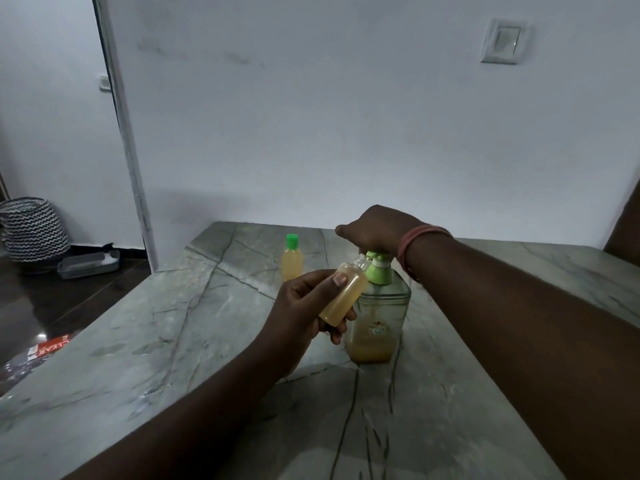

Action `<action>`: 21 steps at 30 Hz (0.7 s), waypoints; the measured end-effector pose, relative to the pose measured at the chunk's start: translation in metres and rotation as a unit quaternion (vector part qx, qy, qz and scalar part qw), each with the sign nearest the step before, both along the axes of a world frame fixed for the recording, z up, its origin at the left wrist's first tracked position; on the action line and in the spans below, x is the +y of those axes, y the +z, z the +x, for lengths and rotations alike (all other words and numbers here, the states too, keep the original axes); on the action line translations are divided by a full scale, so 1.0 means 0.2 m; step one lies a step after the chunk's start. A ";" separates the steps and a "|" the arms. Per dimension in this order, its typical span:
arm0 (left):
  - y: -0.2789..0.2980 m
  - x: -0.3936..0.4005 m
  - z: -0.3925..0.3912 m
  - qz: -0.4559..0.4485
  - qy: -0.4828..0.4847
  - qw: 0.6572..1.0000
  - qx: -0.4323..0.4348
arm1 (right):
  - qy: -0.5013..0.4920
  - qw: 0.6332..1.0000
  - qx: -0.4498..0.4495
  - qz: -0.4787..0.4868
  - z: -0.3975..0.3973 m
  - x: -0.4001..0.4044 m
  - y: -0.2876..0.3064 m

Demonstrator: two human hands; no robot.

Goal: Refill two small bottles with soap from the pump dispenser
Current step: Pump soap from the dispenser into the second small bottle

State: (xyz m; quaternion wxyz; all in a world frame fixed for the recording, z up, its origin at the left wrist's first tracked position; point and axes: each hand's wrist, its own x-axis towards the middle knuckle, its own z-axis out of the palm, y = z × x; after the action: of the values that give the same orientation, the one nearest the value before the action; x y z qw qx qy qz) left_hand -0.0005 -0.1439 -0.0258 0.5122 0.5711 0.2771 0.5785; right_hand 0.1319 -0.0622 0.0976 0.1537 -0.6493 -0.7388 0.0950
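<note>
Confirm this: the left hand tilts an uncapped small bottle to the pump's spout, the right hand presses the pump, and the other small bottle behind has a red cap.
One slip: the head view shows the other small bottle behind has a green cap, not red. The rest stands.

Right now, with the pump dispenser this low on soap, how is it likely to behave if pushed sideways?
The pump dispenser holds soap only near its base, so it is probably light and would slide on the smooth stone counter. Tall with a squarish flat base, it seems unlikely to roll, though a high push could tip it. The right hand pressing the pump likely steadies it.
</note>
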 end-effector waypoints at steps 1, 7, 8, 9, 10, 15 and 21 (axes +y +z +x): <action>0.00 0.00 0.00 0.000 0.002 1.000 0.001 | -0.001 1.000 0.004 0.011 0.00 0.01 -0.01; 0.00 0.01 0.01 0.002 -0.001 1.000 -0.002 | -0.012 1.000 -0.025 0.007 0.00 0.02 -0.04; 0.00 0.00 0.00 0.002 0.001 1.000 0.000 | -0.012 0.999 -0.029 0.010 0.00 0.02 -0.04; 0.00 0.00 0.00 0.001 0.003 1.000 0.001 | -0.012 0.999 -0.033 0.011 0.00 0.02 -0.04; 0.00 -0.01 0.00 0.001 0.003 1.000 0.003 | -0.012 0.999 -0.037 0.010 0.00 0.02 -0.04; 0.01 -0.01 0.00 0.001 -0.002 1.000 -0.001 | -0.025 0.999 -0.020 0.030 0.00 0.03 -0.02; 0.01 0.00 0.00 0.007 -0.003 1.000 -0.002 | -0.043 0.999 -0.006 0.016 -0.01 0.05 -0.06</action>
State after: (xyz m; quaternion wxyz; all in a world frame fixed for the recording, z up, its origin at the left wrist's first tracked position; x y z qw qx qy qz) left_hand 0.0002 -0.1429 -0.0247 0.5107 0.5746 0.2701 0.5797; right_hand 0.1306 -0.0515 0.0857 0.1641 -0.6783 -0.7126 0.0724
